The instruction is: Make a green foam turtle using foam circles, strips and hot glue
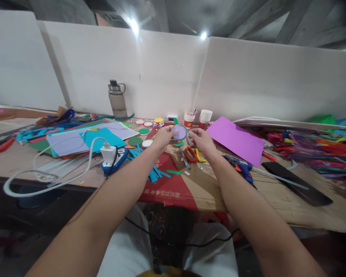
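My left hand (164, 138) pinches the left edge of a round lilac disc (180, 132) with a dark green rim, holding it above the table. A green strip (176, 121) shows just behind its upper edge. Close to the disc's right side is my right hand (201, 139), thumb and fingers drawn together; what they hold, if anything, is too small to make out. Below the hands lie orange-handled scissors (190, 154), a yellow handle (200, 155), a utility knife (185, 159) and a green paper strip (174, 172). Blue paper strips (154, 174) are scattered beside my left forearm.
Coloured sheets (66, 143) and a power strip (114, 161) with a white cable lie left. Behind stand a water bottle (117, 100) and paper cups (205, 117). To the right are a purple sheet (238, 139), a blue glue gun (244, 169), a black phone (296, 184) and pipe cleaners (311, 150).
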{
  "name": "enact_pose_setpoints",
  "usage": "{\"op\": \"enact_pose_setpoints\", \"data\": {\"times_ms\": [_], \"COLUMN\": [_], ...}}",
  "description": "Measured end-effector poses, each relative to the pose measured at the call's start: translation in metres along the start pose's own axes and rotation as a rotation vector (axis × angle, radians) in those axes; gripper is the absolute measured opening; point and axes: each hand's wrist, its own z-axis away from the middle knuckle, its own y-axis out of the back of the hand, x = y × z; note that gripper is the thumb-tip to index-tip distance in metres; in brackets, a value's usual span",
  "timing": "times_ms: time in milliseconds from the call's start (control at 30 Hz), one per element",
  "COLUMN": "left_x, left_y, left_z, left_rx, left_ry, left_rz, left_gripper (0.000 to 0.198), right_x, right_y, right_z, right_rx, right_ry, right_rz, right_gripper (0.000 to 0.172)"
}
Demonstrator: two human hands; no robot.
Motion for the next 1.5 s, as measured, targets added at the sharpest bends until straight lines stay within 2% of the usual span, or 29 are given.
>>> {"op": "enact_pose_setpoints", "data": {"times_ms": [133, 267, 400, 500, 567, 833, 967, 1167, 1300, 1500], "left_x": [-0.001, -0.002, -0.002, -0.002, -0.002, -0.003, -0.004, -0.003, -0.002, -0.002], "left_y": [0.0, -0.002, -0.006, -0.007, -0.007, -0.006, -0.006, -0.005, -0.005, -0.004], "left_z": [0.0, 0.002, 0.006, 0.007, 0.008, 0.008, 0.008, 0.006, 0.007, 0.007], "left_rx": [-0.008, -0.069, -0.107, -0.125, -0.15, -0.29, -0.329, -0.273, -0.282, -0.261], "left_ry": [0.02, 0.062, 0.035, 0.016, 0.008, 0.024, 0.017, 0.082, 0.081, 0.061], "left_rz": [0.007, 0.018, -0.02, -0.057, -0.082, -0.174, -0.114, -0.027, -0.052, -0.075], "left_gripper": [0.005, 0.011, 0.009, 0.016, 0.021, 0.024, 0.025, 0.025, 0.024, 0.026], "right_x": [0.002, 0.006, 0.006, 0.002, 0.0, 0.002, 0.0, 0.003, 0.005, 0.001], "right_y": [0.0, 0.0, 0.002, 0.004, 0.005, 0.007, 0.008, 0.011, 0.012, 0.012], "right_z": [-0.001, -0.002, -0.002, 0.0, 0.001, 0.0, -0.001, -0.005, -0.007, -0.004], "right_rx": [-0.004, -0.002, 0.069, 0.105, 0.104, 0.039, 0.013, 0.04, 0.045, 0.054], "right_ry": [-0.015, -0.015, 0.132, 0.262, 0.292, 0.26, 0.236, 0.229, 0.236, 0.222], "right_rz": [0.062, 0.126, 0.226, 0.327, 0.366, 0.289, 0.21, 0.141, 0.13, 0.177], "right_gripper": [0.018, 0.024, 0.028, 0.033, 0.033, 0.026, 0.025, 0.029, 0.034, 0.03]}}
